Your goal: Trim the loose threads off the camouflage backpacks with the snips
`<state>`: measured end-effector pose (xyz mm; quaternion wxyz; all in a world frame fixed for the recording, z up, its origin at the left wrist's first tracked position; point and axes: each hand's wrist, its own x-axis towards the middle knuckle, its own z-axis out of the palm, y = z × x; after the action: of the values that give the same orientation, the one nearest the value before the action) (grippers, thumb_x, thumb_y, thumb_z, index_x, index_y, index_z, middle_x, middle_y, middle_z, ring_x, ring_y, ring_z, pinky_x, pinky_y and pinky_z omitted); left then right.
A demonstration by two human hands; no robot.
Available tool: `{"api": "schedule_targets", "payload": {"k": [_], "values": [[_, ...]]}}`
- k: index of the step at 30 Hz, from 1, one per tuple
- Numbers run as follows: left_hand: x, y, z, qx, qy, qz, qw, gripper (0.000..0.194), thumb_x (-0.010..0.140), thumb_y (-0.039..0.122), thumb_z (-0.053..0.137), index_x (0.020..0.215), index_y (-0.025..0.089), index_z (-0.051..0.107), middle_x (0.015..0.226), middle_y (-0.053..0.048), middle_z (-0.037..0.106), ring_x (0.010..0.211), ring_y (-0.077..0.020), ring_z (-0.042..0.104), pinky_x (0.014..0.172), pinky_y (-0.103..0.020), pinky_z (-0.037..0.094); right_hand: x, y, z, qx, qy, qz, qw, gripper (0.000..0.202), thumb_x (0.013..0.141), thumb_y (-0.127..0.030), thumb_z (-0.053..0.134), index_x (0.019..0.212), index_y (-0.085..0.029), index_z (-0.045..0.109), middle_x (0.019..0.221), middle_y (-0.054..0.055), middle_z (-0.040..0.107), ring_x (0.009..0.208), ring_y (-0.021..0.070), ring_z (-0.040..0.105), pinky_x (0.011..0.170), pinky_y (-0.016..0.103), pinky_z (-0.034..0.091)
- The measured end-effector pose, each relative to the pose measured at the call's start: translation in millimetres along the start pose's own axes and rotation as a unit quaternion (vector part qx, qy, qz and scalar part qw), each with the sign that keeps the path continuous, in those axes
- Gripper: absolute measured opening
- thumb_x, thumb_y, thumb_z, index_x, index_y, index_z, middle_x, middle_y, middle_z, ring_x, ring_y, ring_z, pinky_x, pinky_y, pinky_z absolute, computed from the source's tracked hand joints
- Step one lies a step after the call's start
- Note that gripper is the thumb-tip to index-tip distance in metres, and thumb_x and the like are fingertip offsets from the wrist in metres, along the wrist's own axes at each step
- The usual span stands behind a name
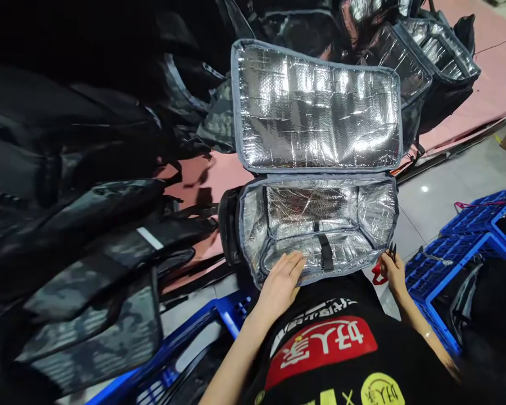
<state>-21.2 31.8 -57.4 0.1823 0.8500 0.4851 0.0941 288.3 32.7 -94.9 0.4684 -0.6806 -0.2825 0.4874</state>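
An insulated bag with a silver foil lining and grey piping stands open in front of me. Its foil-lined lid is folded back on the far side. A black strap lies inside, against the near wall. My left hand is closed over the bag's near rim, fingers on the lining side and thumb outside. At the near right corner, my right hand is wrapped around small scissors with red handles; their dark blades point up beside the rim.
Dark and camouflage bags are piled on the left. More foil-lined bags lie at the back right on a pink surface. Blue crates holding dark items stand on the right; another blue crate is at lower left.
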Motion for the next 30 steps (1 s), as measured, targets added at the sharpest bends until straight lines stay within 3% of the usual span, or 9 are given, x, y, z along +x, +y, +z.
{"api": "schedule_targets", "payload": {"k": [3,6,10,13,15,16,19,21,30], "values": [[-13,3,-14.7,-0.055,0.077,0.029,0.995,0.030,0.080,0.019,0.057,0.110,0.018,0.058,0.113,-0.008,0.064,0.107,-0.0218,0.057,0.095,-0.040,0.046,-3,0,-3,-0.009,-0.005,0.009,1.000,0.036,0.073,-0.051,0.056,0.062,-0.018,0.048,0.043,-0.007,0.040,0.032,0.0044,0.033,0.029,0.016,0.024],[-25,4,-31.8,-0.075,0.181,-0.006,0.981,0.017,0.082,0.020,0.056,0.097,0.019,0.062,0.092,-0.005,0.070,0.086,-0.0161,0.065,0.082,-0.030,0.052,0,0,-1,-0.023,0.005,0.004,1.000,0.037,0.070,-0.052,0.061,0.061,-0.019,0.045,0.043,-0.007,0.041,0.032,0.0046,0.034,0.029,0.017,0.025],[-33,-2,-42.6,-0.054,0.305,-0.158,0.938,0.011,0.081,0.023,0.057,0.086,0.018,0.065,0.080,-0.005,0.069,0.073,-0.0153,0.064,0.072,-0.027,0.051,4,-3,-2,-0.040,0.002,-0.005,0.999,0.037,0.067,-0.048,0.066,0.063,-0.019,0.045,0.045,-0.007,0.044,0.033,0.0043,0.036,0.030,0.016,0.026],[-37,-9,-42.8,-0.132,0.381,-0.324,0.856,0.020,0.083,0.033,0.053,0.087,0.016,0.063,0.076,-0.004,0.066,0.060,-0.0127,0.059,0.061,-0.025,0.049,4,-7,-6,-0.047,-0.023,-0.002,0.999,0.035,0.068,-0.048,0.066,0.068,-0.018,0.048,0.046,-0.007,0.046,0.033,0.0041,0.036,0.031,0.017,0.026],[-40,-13,-41.9,-0.223,0.370,-0.388,0.814,0.028,0.083,0.040,0.048,0.086,0.015,0.062,0.071,-0.003,0.064,0.053,-0.0108,0.056,0.052,-0.023,0.047,3,-10,-9,-0.046,-0.042,0.001,0.998,0.035,0.069,-0.048,0.066,0.071,-0.018,0.049,0.047,-0.007,0.046,0.034,0.0046,0.038,0.032,0.017,0.026],[-41,-14,-41.3,-0.255,0.348,-0.400,0.809,0.030,0.082,0.042,0.048,0.085,0.016,0.061,0.070,-0.002,0.063,0.052,-0.0105,0.055,0.050,-0.022,0.046,3,-10,-11,-0.045,-0.050,0.002,0.998,0.035,0.068,-0.048,0.067,0.071,-0.018,0.049,0.048,-0.007,0.047,0.034,0.0048,0.039,0.032,0.017,0.026],[-45,-17,-38.0,-0.264,0.296,-0.400,0.826,0.030,0.073,0.046,0.059,0.081,0.017,0.060,0.068,-0.001,0.062,0.056,-0.0116,0.057,0.053,-0.022,0.048,5,-11,-16,-0.043,-0.069,0.002,0.997,0.037,0.067,-0.049,0.068,0.070,-0.018,0.048,0.047,-0.007,0.046,0.035,0.0050,0.038,0.032,0.017,0.026],[-46,-18,-35.6,-0.256,0.297,-0.400,0.829,0.030,0.068,0.044,0.064,0.080,0.017,0.059,0.069,-0.001,0.062,0.059,-0.0129,0.059,0.057,-0.023,0.050,6,-9,-18,-0.042,-0.075,0.002,0.996,0.038,0.066,-0.049,0.069,0.069,-0.019,0.047,0.045,-0.007,0.045,0.034,0.0048,0.037,0.033,0.017,0.026],[-41,-27,-42.2,-0.380,0.289,-0.429,0.767,0.026,0.063,0.039,0.062,0.074,0.017,0.054,0.059,0.002,0.057,0.050,-0.0124,0.058,0.052,-0.024,0.051,6,-8,-18,-0.019,-0.080,0.020,0.996,0.043,0.065,-0.055,0.067,0.069,-0.020,0.043,0.047,-0.010,0.038,0.033,0.0027,0.028,0.032,0.017,0.021]]}}
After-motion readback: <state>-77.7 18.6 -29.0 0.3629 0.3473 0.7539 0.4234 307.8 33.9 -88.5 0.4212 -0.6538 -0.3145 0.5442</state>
